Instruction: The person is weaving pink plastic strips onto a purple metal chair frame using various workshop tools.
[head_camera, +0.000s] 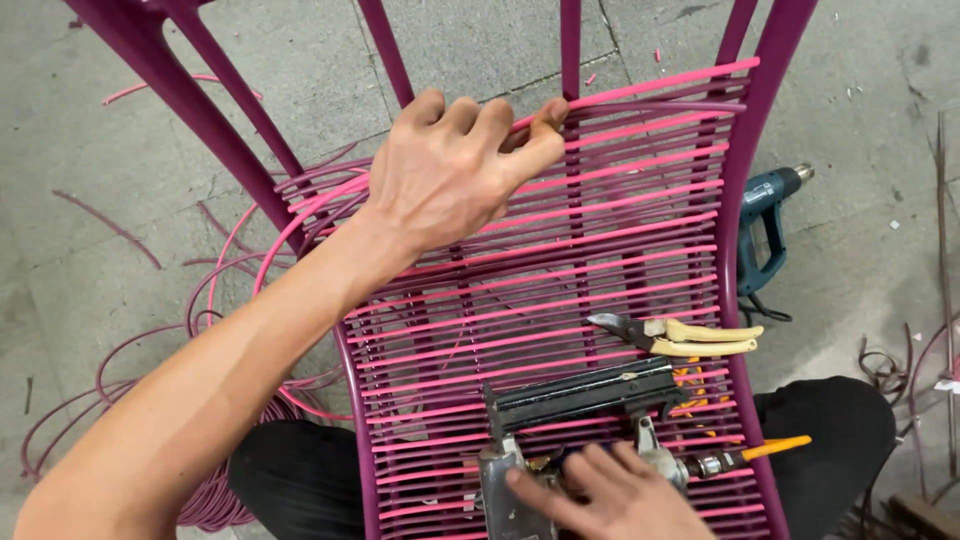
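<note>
Pink cord (640, 100) pinched in left hand (450, 170) fingers (545, 115); right hand (610, 495) on staple gun (560, 420).

On chair frame (745, 190): stapler (585, 395) near, under right hand (610, 495); cutters (680, 338) just behind; left hand (450, 170) farther back, on cord (640, 92). Right of frame, on floor (880, 250): heat gun (765, 225). Left: cord coil (200, 470).

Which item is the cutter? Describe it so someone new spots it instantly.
Start at the magenta chair frame strung with pink and purple cord. On the woven cords near its right edge, just above the black staple gun that the right hand rests on, lie the pliers-style cutters. Their cream-yellow handles and short dark jaws set them apart from the blue heat gun on the floor.
</note>
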